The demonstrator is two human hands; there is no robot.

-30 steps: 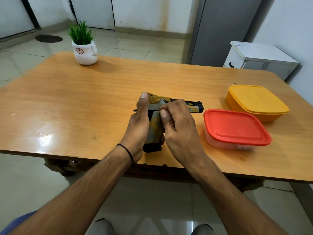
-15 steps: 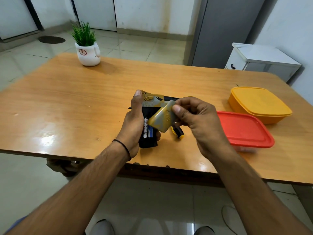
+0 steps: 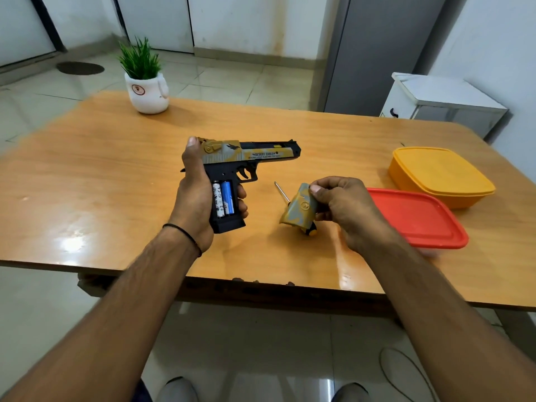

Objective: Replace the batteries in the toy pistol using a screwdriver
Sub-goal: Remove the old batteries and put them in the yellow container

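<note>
Left hand (image 3: 197, 198) around pistol (image 3: 232, 169), right hand (image 3: 342, 204) pinching cover (image 3: 298, 208)

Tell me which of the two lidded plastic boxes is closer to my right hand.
The red-lidded box: it lies right beside your right hand, which holds the battery cover. The yellow box sits behind it, farther away.

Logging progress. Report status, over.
Left hand grips toy pistol, batteries exposed. Right hand holds grip cover. Screwdriver on table.
</note>
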